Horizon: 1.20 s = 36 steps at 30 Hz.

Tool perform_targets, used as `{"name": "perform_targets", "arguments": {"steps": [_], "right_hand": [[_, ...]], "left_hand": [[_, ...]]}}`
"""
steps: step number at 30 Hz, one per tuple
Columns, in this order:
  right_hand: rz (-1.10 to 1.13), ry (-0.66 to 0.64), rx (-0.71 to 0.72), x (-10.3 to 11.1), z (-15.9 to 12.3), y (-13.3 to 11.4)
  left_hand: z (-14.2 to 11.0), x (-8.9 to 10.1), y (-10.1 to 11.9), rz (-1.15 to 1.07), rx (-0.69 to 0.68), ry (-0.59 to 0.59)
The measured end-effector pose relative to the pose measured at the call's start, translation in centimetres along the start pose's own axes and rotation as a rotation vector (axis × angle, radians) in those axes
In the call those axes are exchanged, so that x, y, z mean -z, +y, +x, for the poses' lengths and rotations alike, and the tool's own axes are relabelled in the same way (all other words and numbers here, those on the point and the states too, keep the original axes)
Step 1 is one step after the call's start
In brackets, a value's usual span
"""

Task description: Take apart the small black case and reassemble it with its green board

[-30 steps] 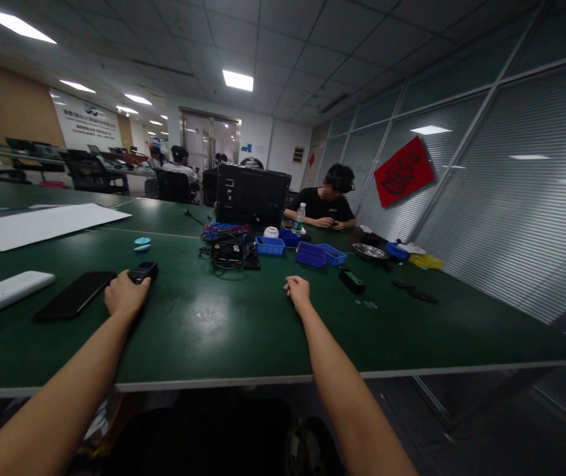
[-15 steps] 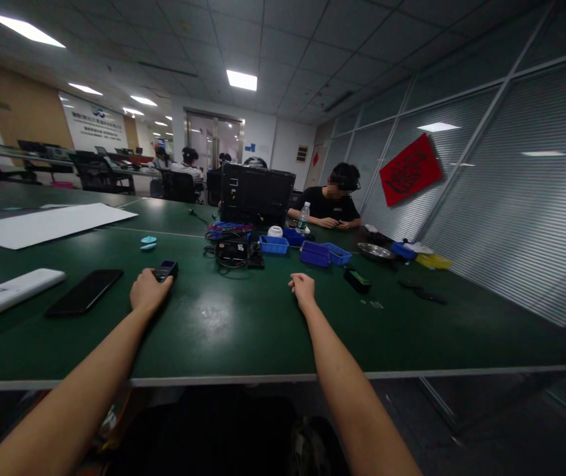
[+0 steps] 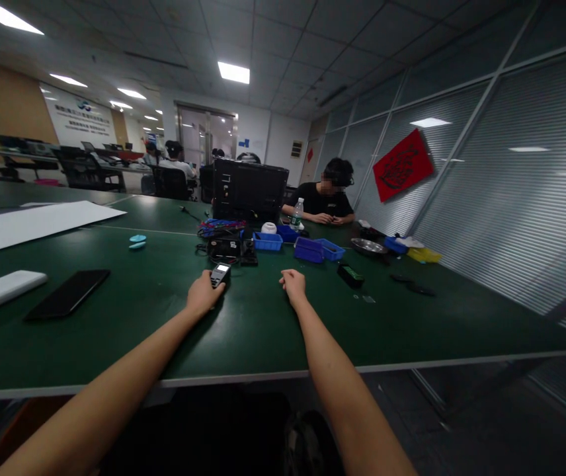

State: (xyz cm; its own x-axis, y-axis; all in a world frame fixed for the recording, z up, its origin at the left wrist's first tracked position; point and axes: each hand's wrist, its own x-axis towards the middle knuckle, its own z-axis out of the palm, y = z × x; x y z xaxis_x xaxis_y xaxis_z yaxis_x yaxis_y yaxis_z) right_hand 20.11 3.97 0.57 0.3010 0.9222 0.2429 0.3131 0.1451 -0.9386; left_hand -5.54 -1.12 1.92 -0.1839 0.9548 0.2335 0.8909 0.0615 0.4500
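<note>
My left hand (image 3: 203, 293) grips a small dark handheld device (image 3: 220, 274) with a lit white screen and a grey face that seems to bear keys. The device is just above or on the green table; I cannot tell which. Its lower part is hidden by my fingers. My right hand (image 3: 293, 285) rests near the table to the right, its fingers curled together and nothing visible in them. Ahead of my left hand lies a black power adapter (image 3: 223, 248) with tangled cables.
A black phone (image 3: 69, 294) and a long white case (image 3: 2, 291) lie at left, near a light blue earbud-like case (image 3: 137, 242). Blue bins (image 3: 309, 250), a monitor (image 3: 250, 192), a water bottle (image 3: 297, 213) and a black-green box (image 3: 350, 275) stand ahead. A person (image 3: 330, 198) sits opposite.
My left hand has moved right with the device, closer to my right hand. The device's screen now shows bright white. The view has turned slightly right.
</note>
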Motion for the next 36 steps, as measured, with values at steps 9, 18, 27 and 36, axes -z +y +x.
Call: {"name": "perform_targets", "arguments": {"steps": [9, 18, 27, 36], "right_hand": [[-0.229, -0.070, 0.103, -0.3, -1.6, -1.4], [-0.825, -0.216, 0.212, -1.7, -4.4, -3.1], [-0.923, -0.003, -0.046, 1.6, -1.8, -2.1], [-0.745, 0.232, -0.022, 3.0, -1.5, -2.8]], "left_hand": [[-2.3, -4.6, 6.5, -0.127, -0.358, -0.114], [-2.4, -5.0, 6.1, -0.161, -0.456, -0.153], [-2.2, -4.1, 5.6, -0.217, -0.394, -0.152], [-2.3, -3.9, 5.6, -0.220, -0.401, -0.157]]}}
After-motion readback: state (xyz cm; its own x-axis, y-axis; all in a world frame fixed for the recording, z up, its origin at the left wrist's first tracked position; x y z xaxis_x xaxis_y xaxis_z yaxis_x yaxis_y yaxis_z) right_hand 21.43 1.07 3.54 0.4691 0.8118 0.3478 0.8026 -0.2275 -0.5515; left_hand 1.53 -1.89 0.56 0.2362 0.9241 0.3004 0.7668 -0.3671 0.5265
